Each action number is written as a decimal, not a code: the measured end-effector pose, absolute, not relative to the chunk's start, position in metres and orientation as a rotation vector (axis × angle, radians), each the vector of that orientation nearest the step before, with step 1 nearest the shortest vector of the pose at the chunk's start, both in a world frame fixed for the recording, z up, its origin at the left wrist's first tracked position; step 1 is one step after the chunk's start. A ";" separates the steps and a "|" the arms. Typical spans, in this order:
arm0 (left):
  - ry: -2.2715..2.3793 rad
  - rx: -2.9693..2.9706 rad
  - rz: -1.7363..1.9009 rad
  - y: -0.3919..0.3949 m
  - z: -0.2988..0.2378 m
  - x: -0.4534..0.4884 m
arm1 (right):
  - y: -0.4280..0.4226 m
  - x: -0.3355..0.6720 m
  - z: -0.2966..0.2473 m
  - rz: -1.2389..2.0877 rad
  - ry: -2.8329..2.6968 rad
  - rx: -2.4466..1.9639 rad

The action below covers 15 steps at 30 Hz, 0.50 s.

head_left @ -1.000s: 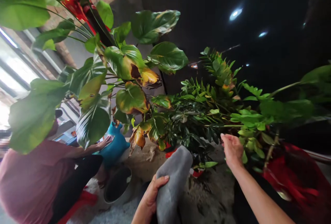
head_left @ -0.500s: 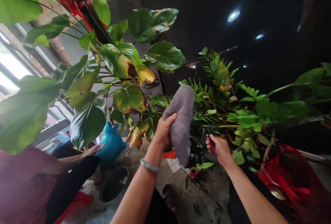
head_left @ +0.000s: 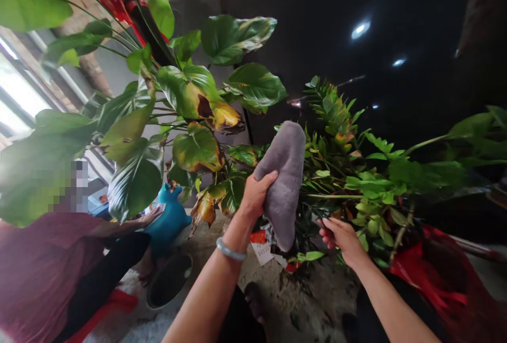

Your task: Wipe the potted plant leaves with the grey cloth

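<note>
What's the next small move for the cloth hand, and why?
Probably bring the grey cloth in the left hand down onto the small-leafed stem that the right hand reaches under: the cloth is raised against that foliage.

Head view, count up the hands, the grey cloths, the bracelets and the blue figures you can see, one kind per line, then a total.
Hands: 3, the left hand, the right hand and a co-worker's hand
Grey cloth: 1, in the left hand's grip
Bracelet: 1, on the left wrist
Blue figure: 1
Total: 6
</note>
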State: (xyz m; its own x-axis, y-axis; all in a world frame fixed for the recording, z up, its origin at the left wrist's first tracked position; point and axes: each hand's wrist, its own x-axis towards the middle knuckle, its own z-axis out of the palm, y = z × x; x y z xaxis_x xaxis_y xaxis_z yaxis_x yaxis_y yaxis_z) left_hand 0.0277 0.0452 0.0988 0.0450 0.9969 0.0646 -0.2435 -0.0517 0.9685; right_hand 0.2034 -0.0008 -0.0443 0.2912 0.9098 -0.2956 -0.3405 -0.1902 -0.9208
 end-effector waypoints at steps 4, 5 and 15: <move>1.179 1.200 1.012 0.031 0.047 0.035 | -0.001 0.202 -0.044 1.263 -0.588 -1.306; 1.186 1.246 0.866 0.020 0.037 0.029 | -0.001 0.203 -0.045 1.264 -0.587 -1.312; 0.972 1.206 1.258 0.037 0.103 0.024 | -0.002 0.206 -0.043 1.275 -0.602 -1.274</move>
State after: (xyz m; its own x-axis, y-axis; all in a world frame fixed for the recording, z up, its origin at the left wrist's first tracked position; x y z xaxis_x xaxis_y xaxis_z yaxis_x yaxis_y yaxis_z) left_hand 0.0242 0.0370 0.1025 0.1041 0.9901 0.0944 -0.1588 -0.0771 0.9843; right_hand 0.2060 -0.0024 -0.0429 0.2716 0.9160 -0.2953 -0.3534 -0.1905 -0.9159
